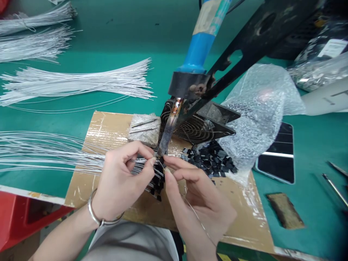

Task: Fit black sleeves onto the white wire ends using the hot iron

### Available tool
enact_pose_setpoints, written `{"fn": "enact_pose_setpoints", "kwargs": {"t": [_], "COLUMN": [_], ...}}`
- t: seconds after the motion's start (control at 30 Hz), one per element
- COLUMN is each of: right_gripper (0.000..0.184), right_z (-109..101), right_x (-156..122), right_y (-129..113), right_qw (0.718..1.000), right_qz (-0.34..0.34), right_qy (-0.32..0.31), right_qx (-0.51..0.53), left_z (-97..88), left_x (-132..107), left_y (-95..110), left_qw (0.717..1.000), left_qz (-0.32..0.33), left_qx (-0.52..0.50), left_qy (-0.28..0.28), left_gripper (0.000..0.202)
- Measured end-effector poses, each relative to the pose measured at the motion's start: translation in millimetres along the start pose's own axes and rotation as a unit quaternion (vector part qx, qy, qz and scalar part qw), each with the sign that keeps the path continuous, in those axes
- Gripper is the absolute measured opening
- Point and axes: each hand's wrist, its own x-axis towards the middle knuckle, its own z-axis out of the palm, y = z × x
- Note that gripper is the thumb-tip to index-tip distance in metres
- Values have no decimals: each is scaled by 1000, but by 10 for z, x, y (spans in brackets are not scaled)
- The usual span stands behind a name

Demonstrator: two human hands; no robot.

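Note:
My left hand (123,183) is closed, thumb and forefinger pinching a thin wire just under the tip of a blue-handled soldering iron (199,49). What lies at the fingertips is partly hidden. My right hand (202,203) is closed in a pinch on a thin strand of solder wire (198,217), whose end reaches toward the iron's tip. Beneath both hands, a row of white wires (89,156) with small black pieces (156,186) at their ends lies on a cardboard sheet (244,217). The iron hangs from a dark metal bracket (252,47).
Loose black pieces (210,159) are heaped beside a fan (199,128) and a bubble-wrap bag (257,108). A pad with two metal rods (144,139) sits left of the iron. Wire bundles (78,83) lie farther left; a phone (280,156) and brown sponge (285,210) are right.

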Motion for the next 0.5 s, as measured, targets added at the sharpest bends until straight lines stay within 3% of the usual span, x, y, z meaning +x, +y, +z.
{"fn": "enact_pose_setpoints", "kwargs": {"t": [0.5], "right_gripper": [14], "right_z": [5], "right_x": [-3], "right_y": [-4], "right_qw": [1000], "right_qz": [-4], "right_qy": [-6], "right_qx": [3], "left_z": [-1], "left_x": [-2], "left_y": [3], "left_qw": [1000], "left_qz": [4], "left_qx": [-6], "left_qy": [5], "left_gripper": [12]}}
